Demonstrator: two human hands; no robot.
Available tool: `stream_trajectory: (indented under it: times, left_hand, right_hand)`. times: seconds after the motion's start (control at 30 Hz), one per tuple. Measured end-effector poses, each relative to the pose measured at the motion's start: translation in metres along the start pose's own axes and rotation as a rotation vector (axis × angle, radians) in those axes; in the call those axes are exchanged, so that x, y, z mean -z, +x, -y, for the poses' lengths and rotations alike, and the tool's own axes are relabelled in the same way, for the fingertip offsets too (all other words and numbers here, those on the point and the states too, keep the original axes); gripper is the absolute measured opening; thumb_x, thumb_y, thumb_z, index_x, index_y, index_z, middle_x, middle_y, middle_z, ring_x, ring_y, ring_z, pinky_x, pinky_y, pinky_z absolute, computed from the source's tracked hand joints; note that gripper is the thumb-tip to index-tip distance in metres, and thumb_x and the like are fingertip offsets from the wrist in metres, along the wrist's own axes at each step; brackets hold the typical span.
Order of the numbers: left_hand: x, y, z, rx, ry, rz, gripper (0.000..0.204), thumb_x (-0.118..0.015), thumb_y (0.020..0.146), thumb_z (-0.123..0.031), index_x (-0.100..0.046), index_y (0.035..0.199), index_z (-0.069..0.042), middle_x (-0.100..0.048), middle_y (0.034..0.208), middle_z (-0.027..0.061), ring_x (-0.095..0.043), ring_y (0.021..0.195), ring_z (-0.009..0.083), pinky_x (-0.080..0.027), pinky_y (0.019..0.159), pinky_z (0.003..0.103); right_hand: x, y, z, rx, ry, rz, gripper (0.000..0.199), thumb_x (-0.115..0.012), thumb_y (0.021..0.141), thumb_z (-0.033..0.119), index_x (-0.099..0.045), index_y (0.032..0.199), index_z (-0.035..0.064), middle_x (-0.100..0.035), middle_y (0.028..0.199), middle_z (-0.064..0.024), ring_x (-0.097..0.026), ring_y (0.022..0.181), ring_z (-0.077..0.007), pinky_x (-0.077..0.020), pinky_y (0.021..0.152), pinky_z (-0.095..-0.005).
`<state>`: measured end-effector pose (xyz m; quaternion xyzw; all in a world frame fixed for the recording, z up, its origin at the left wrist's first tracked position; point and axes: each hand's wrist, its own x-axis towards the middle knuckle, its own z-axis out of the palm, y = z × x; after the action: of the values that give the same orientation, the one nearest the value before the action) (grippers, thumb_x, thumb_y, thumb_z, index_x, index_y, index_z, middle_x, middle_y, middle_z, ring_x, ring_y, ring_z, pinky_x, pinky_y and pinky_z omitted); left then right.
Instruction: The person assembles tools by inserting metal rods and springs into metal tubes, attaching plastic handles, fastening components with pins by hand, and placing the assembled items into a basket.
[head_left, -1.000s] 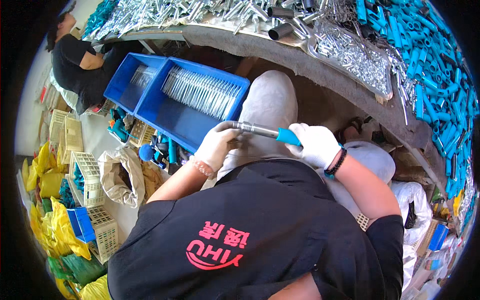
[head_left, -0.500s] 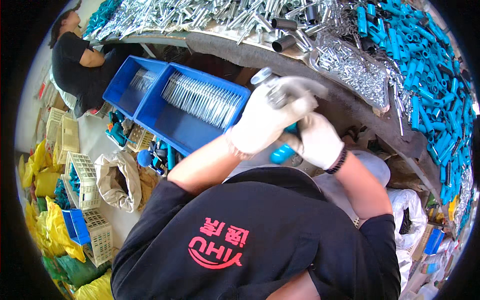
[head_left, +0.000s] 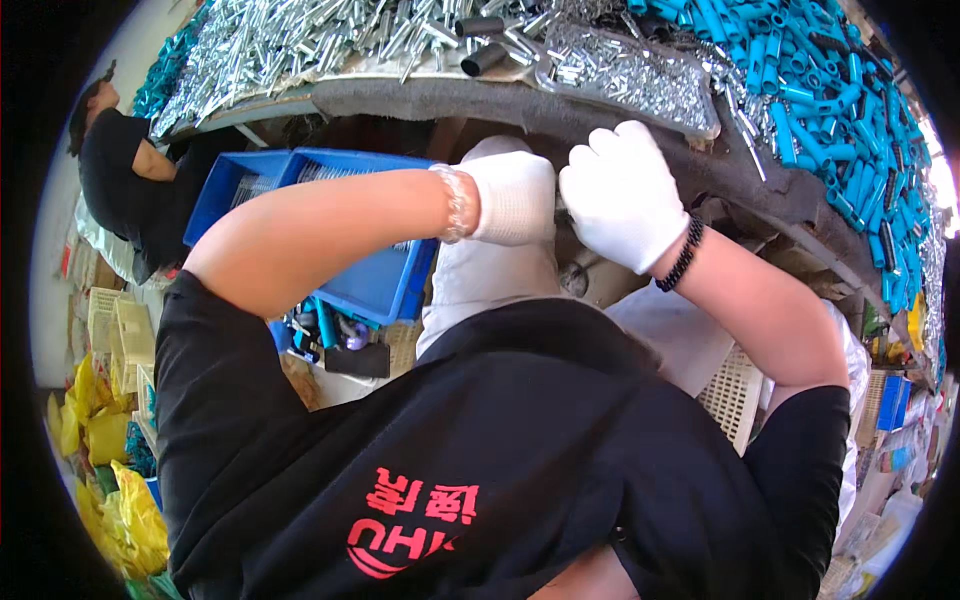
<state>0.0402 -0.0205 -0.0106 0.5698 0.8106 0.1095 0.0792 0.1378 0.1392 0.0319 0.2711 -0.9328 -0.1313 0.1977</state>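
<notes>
Both of my hands wear white knitted gloves and are held close together above my lap, in front of the table edge. My left hand (head_left: pixel 512 197) is closed, its back toward me, beside the blue bin (head_left: pixel 408 290). Curled into a fist, my right hand (head_left: pixel 625 195) is a short gap to the right, knuckles toward the table. What either hand grips is hidden by the gloves; only a small dark bit shows in the gap between them. Slim metal rods lie in the blue bin, mostly covered by my left forearm.
On the curved table (head_left: pixel 420 100) are heaps of shiny metal parts (head_left: pixel 300 60), a tray of small metal pieces (head_left: pixel 640 85) and turquoise tubes (head_left: pixel 850 130). A person in black (head_left: pixel 125 185) sits at the far left. Cream crates (head_left: pixel 130 335) and yellow sacks (head_left: pixel 135 510) stand lower left.
My hands have moved apart and closed into fists. The turquoise piece and blurred metal part seen in them are out of sight. My left forearm now crosses the blue bin, and the view has shifted.
</notes>
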Motion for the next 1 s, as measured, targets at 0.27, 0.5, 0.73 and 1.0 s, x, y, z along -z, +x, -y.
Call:
stream_trajectory:
  times: [0.27,0.5,0.73,1.0]
  left_hand:
    - [-0.011,-0.005,-0.02,0.246,0.26,0.19,0.025,-0.058,0.083,-0.018,-0.077,0.089,-0.004,-0.073,0.089,0.0211,-0.073,0.083,0.0344,-0.056,0.074,0.046]
    - [0.014,-0.006,-0.031,0.475,-0.335,0.509,0.022,-0.059,0.076,-0.015,-0.075,0.082,-0.001,-0.07,0.077,0.0228,-0.07,0.076,0.0385,-0.055,0.073,0.046]
    - [-0.027,0.0,-0.034,0.164,0.382,0.101,0.023,-0.06,0.083,-0.02,-0.078,0.088,-0.007,-0.074,0.086,0.0177,-0.073,0.081,0.0319,-0.057,0.074,0.043]
    - [-0.002,-0.016,-0.03,0.121,0.365,0.106,0.019,-0.065,0.074,-0.019,-0.076,0.079,-0.005,-0.072,0.078,0.0184,-0.071,0.071,0.0321,-0.055,0.065,0.041]
  right_hand:
    - [-0.077,-0.009,0.025,-0.427,0.776,0.583,0.026,-0.059,0.083,0.023,-0.074,0.084,0.0028,-0.07,0.087,-0.0231,-0.069,0.085,-0.0391,-0.053,0.078,-0.0468]
    - [-0.058,-0.008,0.035,-0.179,-0.008,-0.027,0.014,-0.062,0.08,0.024,-0.071,0.077,0.0132,-0.068,0.085,-0.0077,-0.063,0.088,-0.0246,-0.0459,0.074,-0.0378]
    - [-0.116,-0.025,0.047,-0.177,0.678,0.144,0.018,-0.063,0.084,0.022,-0.073,0.085,0.0073,-0.069,0.072,-0.017,-0.067,0.068,-0.0362,-0.0543,0.068,-0.0428]
    - [-0.092,-0.028,0.039,-0.343,0.546,0.151,0.011,-0.066,0.083,0.018,-0.066,0.076,0.0101,-0.059,0.065,-0.005,-0.056,0.06,-0.0224,-0.0434,0.057,-0.0357]
